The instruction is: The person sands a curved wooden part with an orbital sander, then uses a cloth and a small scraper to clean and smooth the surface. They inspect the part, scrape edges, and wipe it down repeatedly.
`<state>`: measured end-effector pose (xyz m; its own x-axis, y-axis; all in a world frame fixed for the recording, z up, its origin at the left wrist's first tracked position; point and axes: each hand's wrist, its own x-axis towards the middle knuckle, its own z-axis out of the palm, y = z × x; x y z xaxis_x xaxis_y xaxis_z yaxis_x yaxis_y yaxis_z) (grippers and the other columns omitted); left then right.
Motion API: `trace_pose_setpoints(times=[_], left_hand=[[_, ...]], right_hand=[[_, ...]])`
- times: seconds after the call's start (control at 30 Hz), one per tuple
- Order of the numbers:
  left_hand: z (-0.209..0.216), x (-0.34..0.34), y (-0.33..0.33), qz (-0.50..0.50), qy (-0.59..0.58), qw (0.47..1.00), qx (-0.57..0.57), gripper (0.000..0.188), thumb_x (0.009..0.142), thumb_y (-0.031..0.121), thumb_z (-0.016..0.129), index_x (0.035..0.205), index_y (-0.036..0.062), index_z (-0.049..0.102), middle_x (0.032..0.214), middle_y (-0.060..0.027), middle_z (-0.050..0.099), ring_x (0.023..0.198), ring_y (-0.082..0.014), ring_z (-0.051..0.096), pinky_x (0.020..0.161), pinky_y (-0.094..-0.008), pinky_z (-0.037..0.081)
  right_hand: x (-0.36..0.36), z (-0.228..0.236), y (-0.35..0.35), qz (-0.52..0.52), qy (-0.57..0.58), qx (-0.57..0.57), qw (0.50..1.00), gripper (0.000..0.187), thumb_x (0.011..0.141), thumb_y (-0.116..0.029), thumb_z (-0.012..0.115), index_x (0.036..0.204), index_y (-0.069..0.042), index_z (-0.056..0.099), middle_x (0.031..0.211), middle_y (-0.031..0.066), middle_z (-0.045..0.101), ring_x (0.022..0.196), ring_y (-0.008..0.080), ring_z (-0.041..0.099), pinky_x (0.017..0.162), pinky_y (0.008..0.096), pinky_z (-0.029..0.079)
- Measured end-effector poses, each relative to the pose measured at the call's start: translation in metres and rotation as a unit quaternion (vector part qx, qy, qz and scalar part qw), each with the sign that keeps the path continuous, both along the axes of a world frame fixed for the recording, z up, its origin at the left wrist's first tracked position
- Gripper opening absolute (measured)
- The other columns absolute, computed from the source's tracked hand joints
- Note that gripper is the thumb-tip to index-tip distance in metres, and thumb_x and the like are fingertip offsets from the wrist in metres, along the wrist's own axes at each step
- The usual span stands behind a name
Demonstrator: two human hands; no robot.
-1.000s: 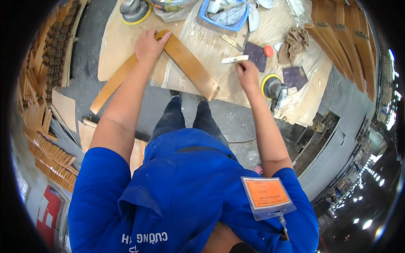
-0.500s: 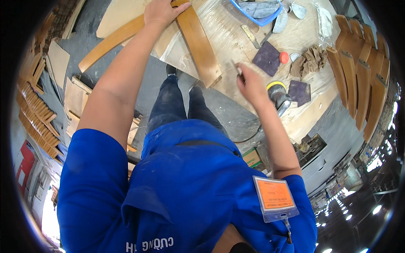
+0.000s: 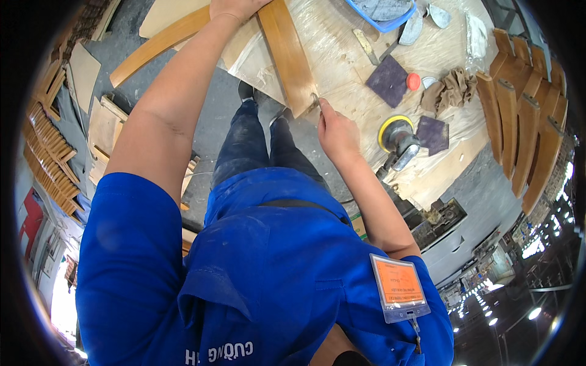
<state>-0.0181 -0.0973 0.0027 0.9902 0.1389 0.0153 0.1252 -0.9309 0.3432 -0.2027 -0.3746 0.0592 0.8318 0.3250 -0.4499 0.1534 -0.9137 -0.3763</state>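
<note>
A varnished wooden furniture part (image 3: 287,55), with two curved legs spreading from the top, lies partly over the table edge. My left hand (image 3: 235,7) holds it where the legs come together; the picture's upper edge cuts off some fingers. My right hand (image 3: 339,131) is closed around a small tool, mostly hidden in the fist. Its thin metal tip (image 3: 315,97) meets the near end of the right leg. Beside this hand, to the right, stands a sander (image 3: 398,137) with a yellow-rimmed pad.
On the plastic-covered table (image 3: 342,67) are dark abrasive pads (image 3: 387,81), a red cap (image 3: 414,82), a brown rag (image 3: 450,90), a putty knife (image 3: 365,46) and a blue tray (image 3: 390,25). Curved wooden parts (image 3: 519,116) stack at right; more wooden frames (image 3: 52,155) stand left.
My right hand has moved left and brought the tool's tip to the near end of the wooden leg. My left hand stays on the wooden part as the view shifts slightly.
</note>
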Motion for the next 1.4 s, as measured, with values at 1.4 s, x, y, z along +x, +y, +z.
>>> trace_pose_setpoints(times=[1.4], left_hand=[[0.006, 0.000, -0.002, 0.004, 0.032, 0.999, 0.012, 0.056, 0.077, 0.060, 0.062, 0.098, 0.0086, 0.067, 0.105, -0.0144, 0.062, 0.103, -0.0324, 0.056, 0.091, -0.0411, 0.044]], right_hand=[[0.003, 0.005, 0.012, -0.008, 0.028, -0.054, 0.998, 0.037, 0.088, -0.014, 0.049, 0.125, -0.008, 0.053, 0.079, 0.0210, 0.066, 0.072, 0.0403, 0.064, 0.068, 0.0512, 0.050]])
